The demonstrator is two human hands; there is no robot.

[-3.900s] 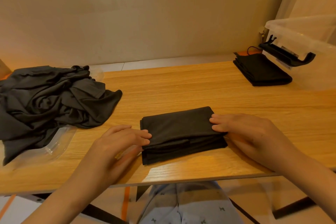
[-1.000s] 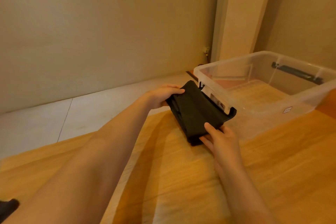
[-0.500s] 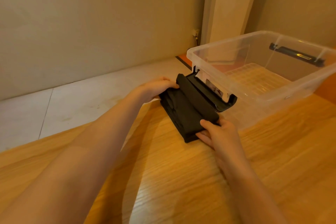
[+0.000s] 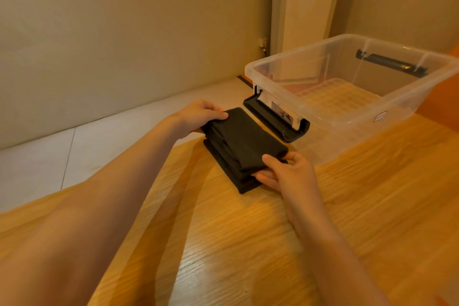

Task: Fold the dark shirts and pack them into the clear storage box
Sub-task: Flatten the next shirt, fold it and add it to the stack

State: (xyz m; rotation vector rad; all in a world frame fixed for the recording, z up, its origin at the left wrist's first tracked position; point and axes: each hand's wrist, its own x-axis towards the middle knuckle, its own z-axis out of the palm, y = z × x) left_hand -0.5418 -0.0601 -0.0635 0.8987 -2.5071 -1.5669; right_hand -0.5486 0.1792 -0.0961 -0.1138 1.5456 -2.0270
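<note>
Head view looks down on a wooden worktop [image 4: 248, 243] that fills the lower half of the scene, with a plain beige wall [image 4: 124, 32] and pale floor tiles [image 4: 49, 156] beyond its far edge. On the right side of the worktop stands the clear storage box [image 4: 347, 117], lid off, with its ribbed bottom bare. Just beside the box's near-left end lies a stack of folded dark shirts [image 4: 244, 141], outside the box, close to the far edge of the worktop. Both hands are clamped on this stack from opposite ends. The left hand [image 4: 198, 117] grips the far end, thumb on top and the other fingers curled down out of sight. The right hand [image 4: 285, 174] pinches the near end, thumb pressed on the upper fold and fingers tucked among the layers below. A black latch handle [image 4: 273, 119] hangs open on the box end nearest the shirts, close to them; whether it touches them I cannot tell. A second black handle [image 4: 390, 63] shows through the far end of the box.
</note>
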